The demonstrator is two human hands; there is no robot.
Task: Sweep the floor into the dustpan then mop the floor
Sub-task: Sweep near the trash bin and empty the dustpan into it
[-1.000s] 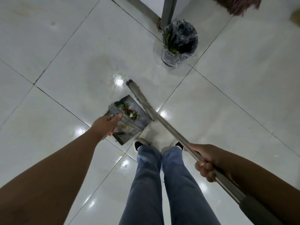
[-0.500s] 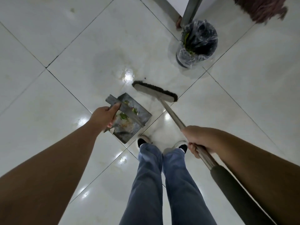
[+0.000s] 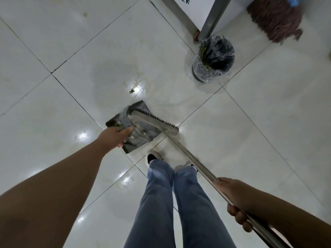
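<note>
The glossy white tiled floor held a long metal-handled broom, its axis running from five o'clock up to eleven, right hand wrapped round the shaft. Its bristles lay across the flat grey metal dustpan, gripped by the nearer left hand. One green scrap lay beyond, at twelve.

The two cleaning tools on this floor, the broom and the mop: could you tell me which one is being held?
The broom: the right hand grips its metal handle, its head over the dustpan. The mop lies untouched, top right.
</note>
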